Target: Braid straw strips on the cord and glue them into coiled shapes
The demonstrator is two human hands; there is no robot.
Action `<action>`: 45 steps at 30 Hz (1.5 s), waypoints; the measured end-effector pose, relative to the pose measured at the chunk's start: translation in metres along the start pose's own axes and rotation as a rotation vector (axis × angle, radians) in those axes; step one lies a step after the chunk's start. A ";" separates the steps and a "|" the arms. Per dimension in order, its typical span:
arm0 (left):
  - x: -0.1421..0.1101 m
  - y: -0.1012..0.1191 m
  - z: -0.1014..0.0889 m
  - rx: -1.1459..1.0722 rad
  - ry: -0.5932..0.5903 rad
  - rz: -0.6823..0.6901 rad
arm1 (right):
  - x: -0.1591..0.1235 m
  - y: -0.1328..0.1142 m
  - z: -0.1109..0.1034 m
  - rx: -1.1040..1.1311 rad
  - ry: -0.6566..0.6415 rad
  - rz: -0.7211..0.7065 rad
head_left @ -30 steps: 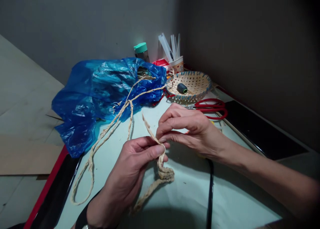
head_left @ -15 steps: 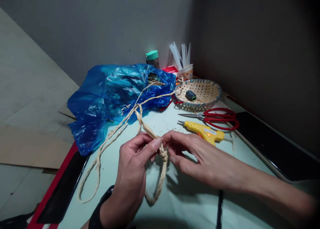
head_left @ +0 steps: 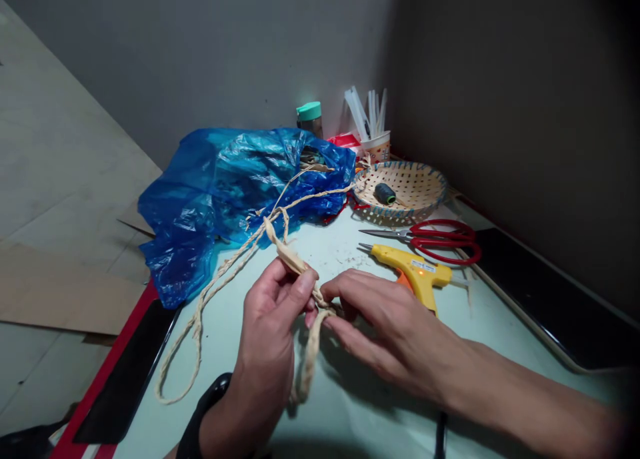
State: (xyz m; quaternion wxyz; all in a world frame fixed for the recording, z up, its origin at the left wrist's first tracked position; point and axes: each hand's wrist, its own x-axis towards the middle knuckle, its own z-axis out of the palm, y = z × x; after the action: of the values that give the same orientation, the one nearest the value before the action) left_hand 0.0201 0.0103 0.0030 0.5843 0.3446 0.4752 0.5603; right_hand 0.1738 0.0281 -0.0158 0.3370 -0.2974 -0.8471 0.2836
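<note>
A pale twisted fibre cord (head_left: pixel 312 352) runs between my hands, with a flat, untwisted strip of it leading up and away. My left hand (head_left: pixel 273 332) pinches that strip between thumb and fingers. Close against it, my right hand (head_left: pixel 390 332) grips the cord at a knot, which the fingers partly cover. Below the knot the cord hangs in a loop over the table. More twisted cord (head_left: pixel 200 299) lies to the left, ending in a loop on the tabletop and stretching back past a blue plastic bag (head_left: pixel 225 179).
Right of my hands lie a yellow glue gun (head_left: pixel 417 269) and red-handled scissors (head_left: pixel 443 240). Behind them a woven basket (head_left: pixel 425 185) holds a dark thread spool (head_left: pixel 385 193). A cup (head_left: pixel 379 147) of white sticks and a green-capped bottle (head_left: pixel 309 117) stand by the wall.
My right hand has closed in on the knot and turned it, so the hanging loop now swings toward me and left. The view has shifted slightly.
</note>
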 end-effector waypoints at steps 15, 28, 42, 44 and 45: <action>-0.001 0.002 -0.003 0.067 -0.009 0.041 | 0.003 -0.002 -0.004 0.023 0.000 0.081; 0.008 0.001 -0.005 0.332 -0.043 0.078 | 0.004 -0.002 -0.010 0.279 -0.134 0.342; 0.006 -0.005 -0.008 0.313 -0.006 0.062 | 0.004 -0.016 -0.038 -0.104 -0.099 0.294; 0.003 -0.007 -0.009 0.300 -0.016 0.077 | 0.001 -0.010 -0.056 -0.263 -0.118 0.388; 0.002 -0.007 -0.008 0.296 -0.021 0.082 | -0.003 -0.005 -0.063 -0.390 -0.142 0.420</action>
State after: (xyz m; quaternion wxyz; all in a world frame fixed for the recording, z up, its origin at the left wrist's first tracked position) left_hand 0.0146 0.0104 -0.0068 0.5086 0.4519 0.5321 0.5040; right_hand 0.2205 0.0403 0.0251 0.1471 -0.5047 -0.8271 0.1989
